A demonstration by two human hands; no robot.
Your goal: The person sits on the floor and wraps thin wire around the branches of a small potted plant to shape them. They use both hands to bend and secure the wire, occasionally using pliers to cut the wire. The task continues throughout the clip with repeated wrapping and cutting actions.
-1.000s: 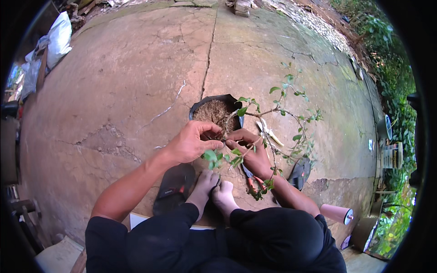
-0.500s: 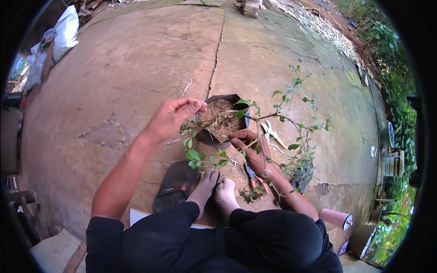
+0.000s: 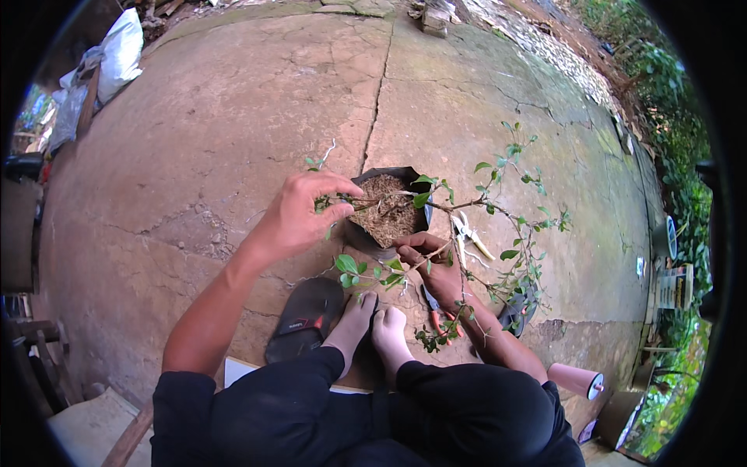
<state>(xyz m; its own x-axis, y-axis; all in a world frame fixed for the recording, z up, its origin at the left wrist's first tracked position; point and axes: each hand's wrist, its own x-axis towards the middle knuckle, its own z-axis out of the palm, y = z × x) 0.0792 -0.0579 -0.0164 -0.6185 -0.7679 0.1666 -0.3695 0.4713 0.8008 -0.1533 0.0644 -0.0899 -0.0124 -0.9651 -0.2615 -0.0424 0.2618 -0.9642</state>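
Observation:
In front of my feet stands a black plastic plant pot [image 3: 362, 240] filled with brown, crumbly soil [image 3: 385, 226]. A leafy plant [image 3: 504, 212] spreads thin branches over its rim, mostly to the right. My left hand [image 3: 299, 212] is at the pot's left side, thumb and fingers parted around a thin branch with a gap between them. By the near right rim, my right hand [image 3: 437, 274] has thumb and forefinger pinched together; what lies between them is too small to make out. Branches cross over that hand and forearm.
Pruning shears [image 3: 473, 236] with pale handles lie right of the pot. Orange-handled pliers [image 3: 436, 311] lie under the right forearm. A black sandal [image 3: 305, 319] is beside my left foot, a pink cylinder [image 3: 574, 379] at lower right. White sacks [image 3: 120, 53] stand far left.
My left hand has turned and lowered, its fingers spreading from a pinch to sit around the branch. My right hand stays near the pot's rim. The whole view has shifted slightly.

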